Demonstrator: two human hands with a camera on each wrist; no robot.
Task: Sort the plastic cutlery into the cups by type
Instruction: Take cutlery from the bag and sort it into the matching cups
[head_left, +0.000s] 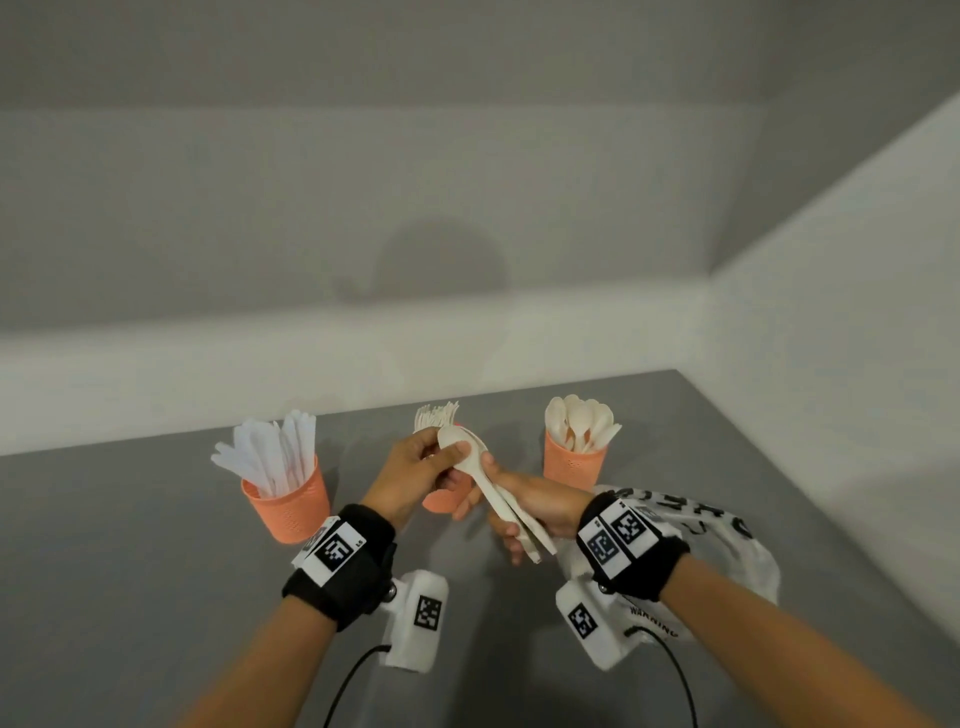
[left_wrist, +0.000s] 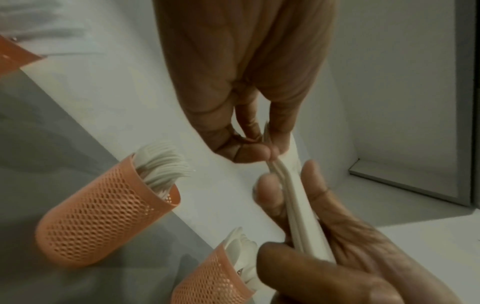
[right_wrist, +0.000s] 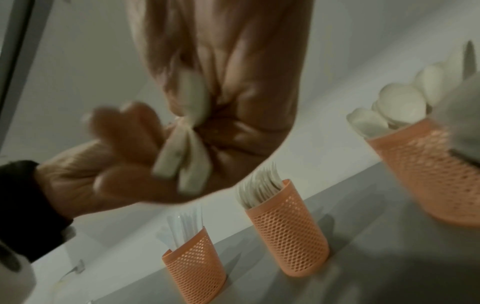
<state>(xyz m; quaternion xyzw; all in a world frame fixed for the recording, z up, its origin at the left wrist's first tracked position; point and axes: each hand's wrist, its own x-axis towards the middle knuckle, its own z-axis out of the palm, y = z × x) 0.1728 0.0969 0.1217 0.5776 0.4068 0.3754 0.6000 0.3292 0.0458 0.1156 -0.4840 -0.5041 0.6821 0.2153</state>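
Between my hands I hold a small bundle of cream plastic spoons (head_left: 488, 478) above the grey table. My left hand (head_left: 439, 460) pinches the bowl end, and my right hand (head_left: 506, 512) grips the handles, whose ends stick out below my palm. In the left wrist view, thumb and fingers of the left hand (left_wrist: 262, 150) pinch the spoons (left_wrist: 301, 216). Three orange mesh cups stand in a row: the knife cup (head_left: 288, 501) on the left, the fork cup (head_left: 441, 501) partly hidden behind my hands, and the spoon cup (head_left: 574, 460) on the right.
A crumpled white plastic bag (head_left: 722, 545) with black print lies on the table under my right wrist. White walls close the table (head_left: 156, 519) at the back and on the right. Bare grey surface lies in front of the cups.
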